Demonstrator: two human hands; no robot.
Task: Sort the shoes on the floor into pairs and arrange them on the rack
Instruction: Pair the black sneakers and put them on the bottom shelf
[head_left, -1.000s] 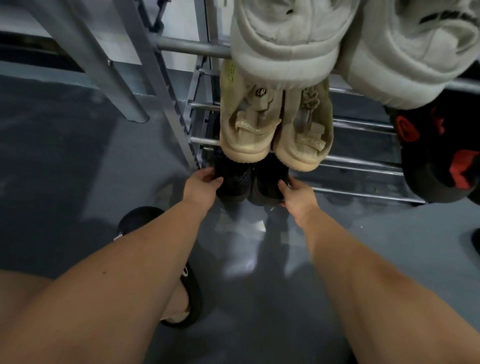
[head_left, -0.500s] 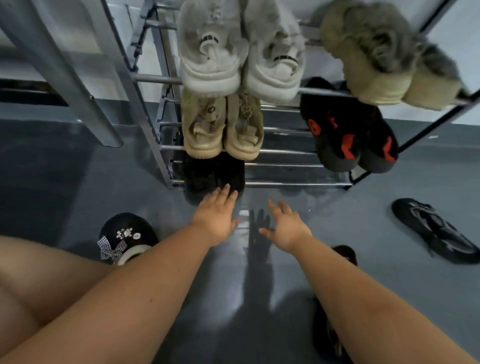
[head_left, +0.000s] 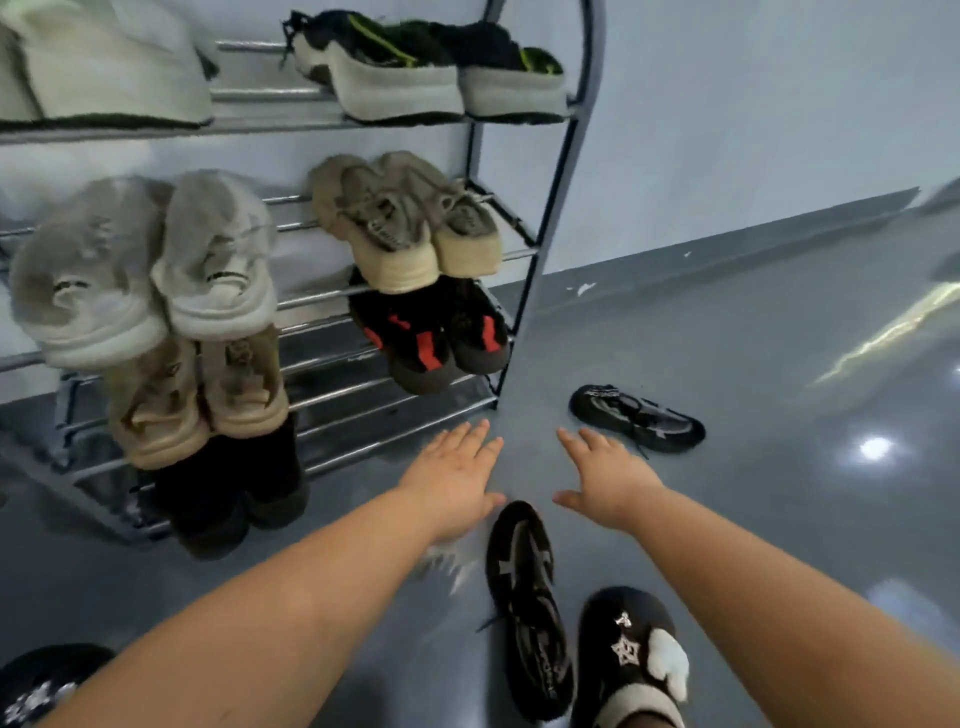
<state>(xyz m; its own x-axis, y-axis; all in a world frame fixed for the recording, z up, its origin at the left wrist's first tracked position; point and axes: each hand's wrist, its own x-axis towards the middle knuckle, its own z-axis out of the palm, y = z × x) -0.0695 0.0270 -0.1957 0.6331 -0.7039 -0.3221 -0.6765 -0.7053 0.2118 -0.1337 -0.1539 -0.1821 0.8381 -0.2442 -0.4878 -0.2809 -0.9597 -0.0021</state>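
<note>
Two black sneakers lie apart on the grey floor: one (head_left: 529, 608) just below my hands, the other (head_left: 636, 417) further off to the right of the rack. My left hand (head_left: 453, 480) and my right hand (head_left: 605, 475) hover above the floor with fingers spread, both empty, on either side of the near sneaker's toe. The metal rack (head_left: 550, 228) holds pairs: black shoes (head_left: 234, 488) on the bottom left, beige (head_left: 197, 395) above them, black-and-red (head_left: 431, 332), white (head_left: 145, 275), tan (head_left: 405, 228) and black-green (head_left: 415, 67) on higher bars.
My feet wear black slippers with star charms, one (head_left: 631, 660) at the bottom right beside the near sneaker, one (head_left: 41, 680) at the bottom left corner. The bottom rack bars to the right of the black pair are bare. A pale wall runs behind the rack.
My hands let go of the black pair on the bottom rack bars and drew back. The view swung right, bringing the two black sneakers on the floor near my hands.
</note>
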